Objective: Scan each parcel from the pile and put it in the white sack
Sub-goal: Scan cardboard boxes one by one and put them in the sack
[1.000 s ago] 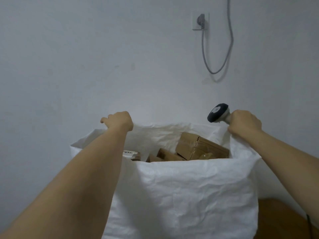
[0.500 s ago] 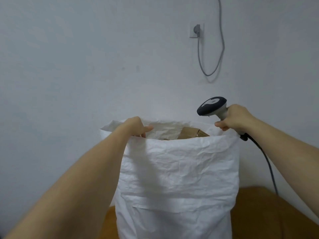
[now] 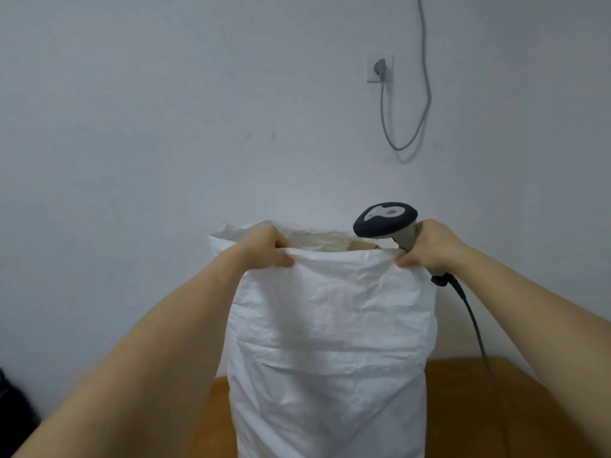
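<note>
A white sack (image 3: 330,342) was held upright on a brown surface (image 3: 496,408), gripped at both sides of its rim.

The near rim was pinched by the left hand (image 3: 264,249); rim and scanner (image 3: 385,221) together were clasped in the right hand (image 3: 429,246). A parcel (image 3: 362,246) was glimpsed inside. An even lift was judged advisable, so nothing spilled.

white sack (image 3: 330,325) mouth narrowly open between both gripping hands, wall (image 3: 165,127) just behind
</note>
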